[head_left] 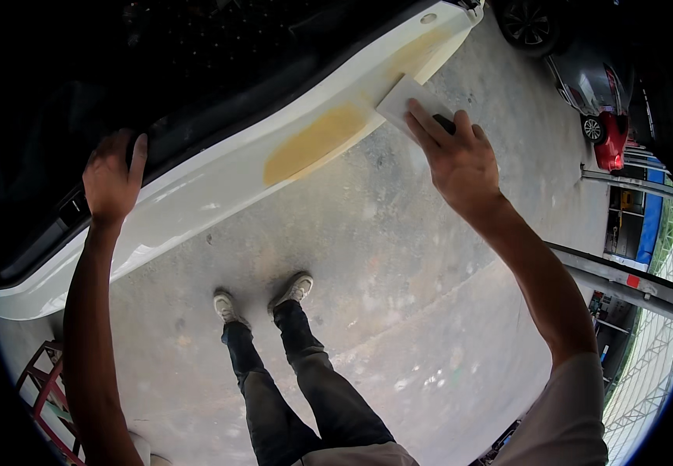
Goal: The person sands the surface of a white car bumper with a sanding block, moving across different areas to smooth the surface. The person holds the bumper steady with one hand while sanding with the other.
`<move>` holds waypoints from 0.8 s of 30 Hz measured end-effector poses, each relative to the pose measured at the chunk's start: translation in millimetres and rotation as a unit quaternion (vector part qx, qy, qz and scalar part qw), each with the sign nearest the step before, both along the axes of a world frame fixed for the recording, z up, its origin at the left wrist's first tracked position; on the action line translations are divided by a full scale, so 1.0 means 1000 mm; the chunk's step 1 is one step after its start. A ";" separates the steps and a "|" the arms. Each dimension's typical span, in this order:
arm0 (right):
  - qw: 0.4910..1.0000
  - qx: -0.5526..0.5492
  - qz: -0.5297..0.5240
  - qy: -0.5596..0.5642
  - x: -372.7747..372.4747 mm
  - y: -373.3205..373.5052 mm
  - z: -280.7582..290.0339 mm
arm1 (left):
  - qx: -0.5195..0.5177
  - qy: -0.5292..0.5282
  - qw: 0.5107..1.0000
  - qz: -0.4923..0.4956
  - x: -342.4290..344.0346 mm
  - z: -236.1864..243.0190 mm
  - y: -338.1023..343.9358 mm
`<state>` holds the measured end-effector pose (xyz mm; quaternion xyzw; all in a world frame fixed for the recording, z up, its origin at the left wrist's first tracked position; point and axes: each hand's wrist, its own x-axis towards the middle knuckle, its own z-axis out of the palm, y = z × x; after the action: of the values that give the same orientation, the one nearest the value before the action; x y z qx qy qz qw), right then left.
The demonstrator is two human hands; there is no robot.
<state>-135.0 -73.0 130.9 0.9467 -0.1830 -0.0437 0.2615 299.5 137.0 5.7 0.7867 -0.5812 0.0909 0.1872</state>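
A white car sill panel [220,175] with a black inner trim edge [196,140] runs diagonally across the upper half. A large patch of yellow body filler [317,144] is spread on it, and a thinner yellow smear [420,54] lies nearer its far right end. My right hand [464,159] is closed on a flat grey putty spreader [404,99] with a dark part under the fingers. The spreader's edge meets the panel between the two yellow areas. Farther left, my left hand [113,177] rests on the black trim, thumb stretched out, fingertips partly hard to see.
Below the panel lies a grey concrete floor [398,256], where my shoes [299,287] stand. A dark red metal frame [37,380] is at lower left. Metal lift beams [624,283] cross the right side. A red car [610,147] and a grey car [589,78] stand at upper right.
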 end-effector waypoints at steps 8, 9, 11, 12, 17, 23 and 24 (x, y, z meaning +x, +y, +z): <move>0.998 0.052 0.020 -0.010 -0.009 0.021 -0.009 | 0.037 0.015 0.999 0.007 -0.002 0.000 0.001; 0.997 0.077 0.001 0.007 -0.019 0.030 -0.006 | 0.021 0.003 1.000 0.007 0.001 -0.001 0.003; 0.999 0.044 0.000 -0.003 -0.023 0.018 0.002 | 0.010 -0.007 1.000 0.009 0.004 -0.005 0.006; 1.000 0.027 -0.002 -0.008 -0.024 0.009 0.006 | 0.015 -0.003 1.000 0.008 0.003 -0.003 0.004; 0.999 -0.020 -0.011 -0.043 -0.006 -0.010 -0.007 | 0.059 0.027 0.998 0.014 -0.009 0.003 -0.004; 1.000 -0.027 -0.003 -0.011 -0.008 -0.036 0.009 | 0.050 0.015 0.998 0.020 0.000 0.000 0.003; 0.999 -0.025 -0.020 -0.026 -0.012 -0.032 0.003 | 0.051 0.023 0.998 0.015 -0.002 0.001 0.000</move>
<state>-147.1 -105.1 133.9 0.9369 -0.2093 -0.0200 0.2794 297.8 136.5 6.4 0.8057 -0.5688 0.0453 0.1588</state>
